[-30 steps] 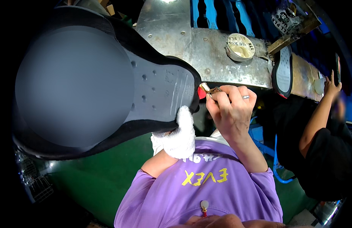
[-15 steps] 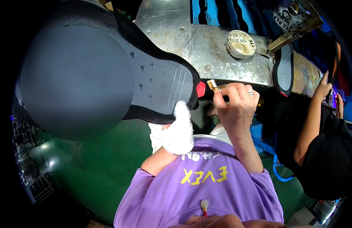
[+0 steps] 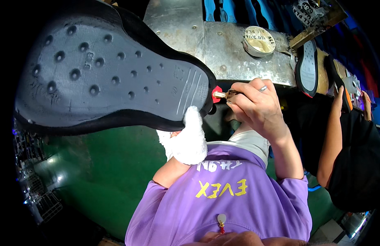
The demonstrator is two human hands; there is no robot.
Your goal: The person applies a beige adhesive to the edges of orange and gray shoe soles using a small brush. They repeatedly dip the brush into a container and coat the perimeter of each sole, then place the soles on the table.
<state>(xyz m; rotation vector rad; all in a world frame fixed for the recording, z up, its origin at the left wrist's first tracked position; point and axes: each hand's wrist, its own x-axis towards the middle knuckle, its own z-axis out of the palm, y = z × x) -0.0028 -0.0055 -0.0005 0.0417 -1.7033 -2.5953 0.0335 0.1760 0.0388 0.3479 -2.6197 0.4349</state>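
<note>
A large black shoe (image 3: 128, 92) with a dimpled grey underside fills the upper left, its underside turned up toward me. My left hand (image 3: 189, 141), in a white knit glove, grips it near the narrow end, the thumb lying along the edge. At that end a small red tab (image 3: 216, 94) sticks out. My bare right hand (image 3: 257, 102), with a ring on one finger, pinches a small brush (image 3: 221, 94); its pale tip touches the red tab. Part of the brush handle is hidden inside my fingers.
Beyond my hands runs a metal worktop (image 3: 239, 61) bearing a round tub (image 3: 259, 42) of pale paste. Another grey-bottomed shoe (image 3: 308, 67) stands at its right. A co-worker's arm (image 3: 333, 135) holds a black and orange shoe (image 3: 341, 88) at far right. Blue slats (image 3: 249, 10) lie behind.
My right hand has brought the brush left onto the red tab. The shoe in my left hand has shifted slightly left. At far right the co-worker's shoe has come lower.
</note>
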